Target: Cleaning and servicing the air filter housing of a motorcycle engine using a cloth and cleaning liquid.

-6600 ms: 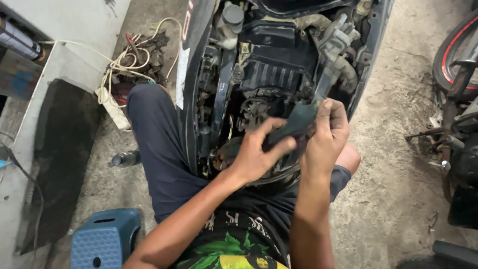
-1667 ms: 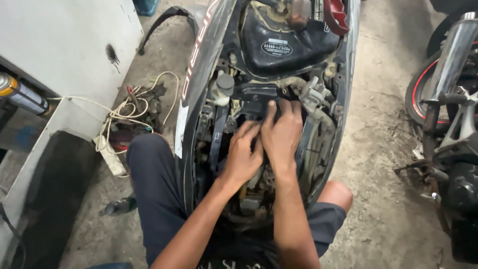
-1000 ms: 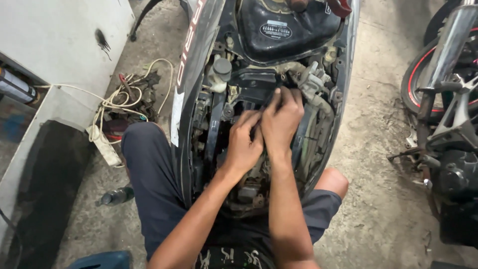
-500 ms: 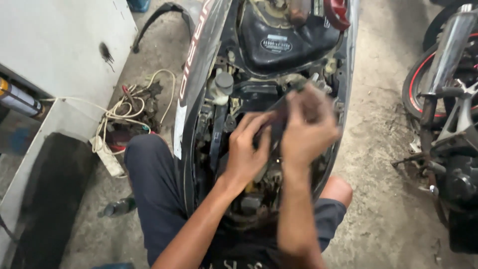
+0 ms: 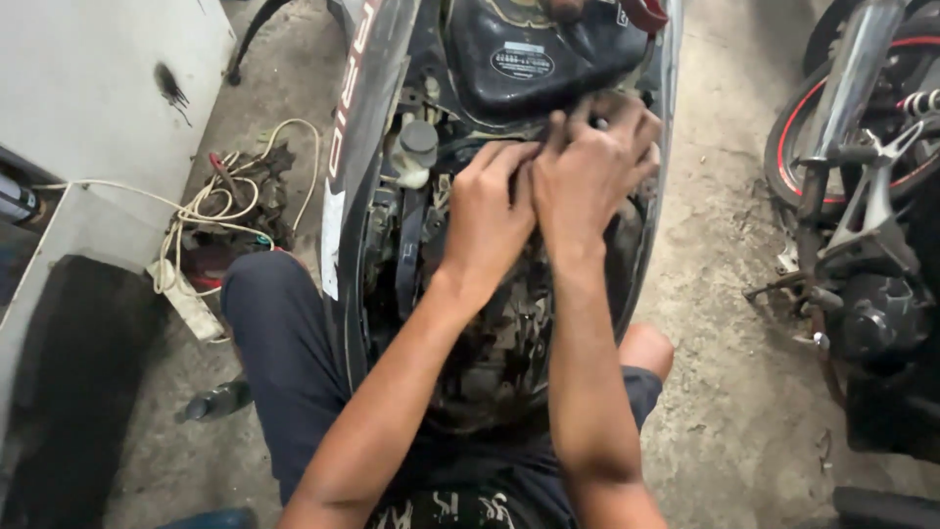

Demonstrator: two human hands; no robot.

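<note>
We're on a stained concrete floor point(image 5: 744, 411); white cabinet point(image 5: 98, 98) to the left w/ tangled cables point(image 5: 211, 211). Oval white label point(image 5: 521, 62) on the black tank. Left hand point(image 5: 487, 230) & right hand point(image 5: 587, 176) clenched side by side in the scooter's engine bay point(image 5: 490, 333); can't tell what they grip

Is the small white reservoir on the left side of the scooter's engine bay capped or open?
Capped: the white reservoir carries a grey round cap seated on top. Fill level cannot be told.
</note>
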